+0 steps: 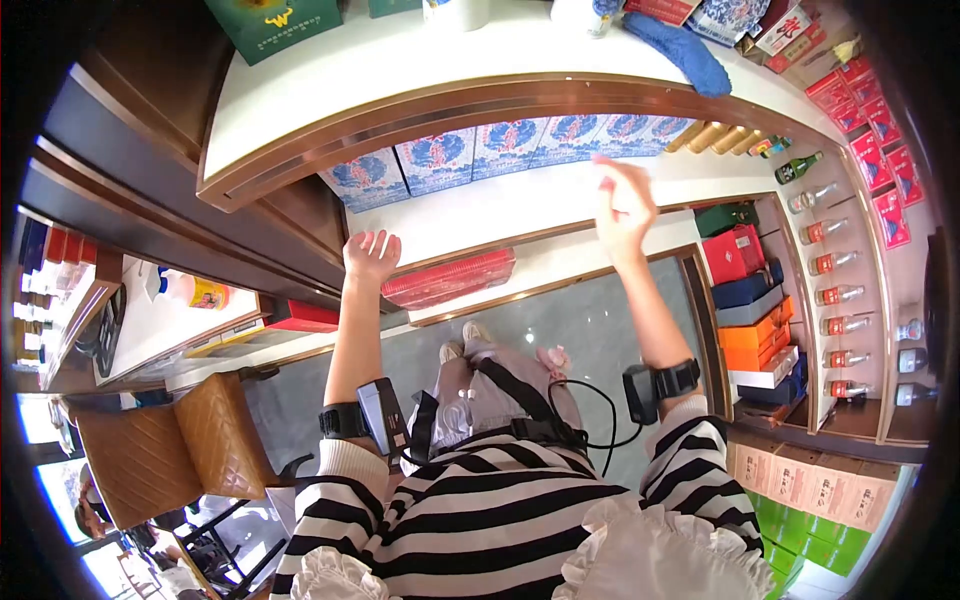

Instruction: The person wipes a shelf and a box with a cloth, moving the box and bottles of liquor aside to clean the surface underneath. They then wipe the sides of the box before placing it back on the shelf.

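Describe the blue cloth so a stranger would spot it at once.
Start with the long, brown-edged white shelf across the top of the view. Follow it rightward, beyond the right hand, to where a blue cloth droops over its edge. It is limp and plain blue, unlike the stiff, patterned boxes beside it.

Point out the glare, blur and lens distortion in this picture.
In the head view, the wide lens bows the shelf's brown edge and leaves the corners black; in the same head view, the window at lower left is washed out and the grey floor carries small bright glints; also in the head view, the right hand looks slightly blurred, perhaps from motion.
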`<state>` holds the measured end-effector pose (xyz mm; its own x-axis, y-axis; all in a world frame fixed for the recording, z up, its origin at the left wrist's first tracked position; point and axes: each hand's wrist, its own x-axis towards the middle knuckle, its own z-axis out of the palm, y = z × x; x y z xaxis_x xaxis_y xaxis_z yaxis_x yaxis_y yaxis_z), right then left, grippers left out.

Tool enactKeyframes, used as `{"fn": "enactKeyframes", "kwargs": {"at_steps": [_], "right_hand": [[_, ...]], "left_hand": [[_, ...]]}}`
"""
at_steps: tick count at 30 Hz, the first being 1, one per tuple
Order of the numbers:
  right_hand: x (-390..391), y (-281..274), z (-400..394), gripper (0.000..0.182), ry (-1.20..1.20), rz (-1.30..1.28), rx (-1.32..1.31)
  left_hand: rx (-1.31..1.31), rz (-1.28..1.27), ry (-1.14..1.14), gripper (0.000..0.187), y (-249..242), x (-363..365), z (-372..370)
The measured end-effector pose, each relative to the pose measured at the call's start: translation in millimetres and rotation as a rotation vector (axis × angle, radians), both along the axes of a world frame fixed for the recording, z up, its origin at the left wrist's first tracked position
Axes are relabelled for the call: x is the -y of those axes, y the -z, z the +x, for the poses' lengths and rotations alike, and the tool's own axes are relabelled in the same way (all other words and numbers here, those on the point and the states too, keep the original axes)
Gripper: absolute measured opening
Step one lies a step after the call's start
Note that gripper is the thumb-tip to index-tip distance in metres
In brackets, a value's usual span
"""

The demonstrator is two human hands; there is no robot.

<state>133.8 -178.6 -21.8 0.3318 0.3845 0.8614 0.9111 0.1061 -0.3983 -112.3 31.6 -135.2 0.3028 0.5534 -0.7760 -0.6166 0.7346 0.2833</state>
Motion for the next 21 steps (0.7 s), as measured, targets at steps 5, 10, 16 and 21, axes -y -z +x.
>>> {"fn": "enactKeyframes", "kwargs": {"at_steps": [5,10,16,21], "right_hand": [[-5,-123,26,0.021,0.13,0.407,0.113],[-14,-180,87,0.04,0.324,0.025,0.098],[-32,-170,128,0.058,0.249,-0.477,0.153],[-40,-149,137,0.047,0.226,-0.595,0.043]], "left_hand": [[-0.005,0.011,-0.003,0.028,0,9,4],[0.011,0.01,-0.01,0.024,-8,17,2],[-0.022,0.055,-0.023,0.028,-13,16,-12],[-0.012,0.081,0.001,0.026,-19,21,-11]]}}
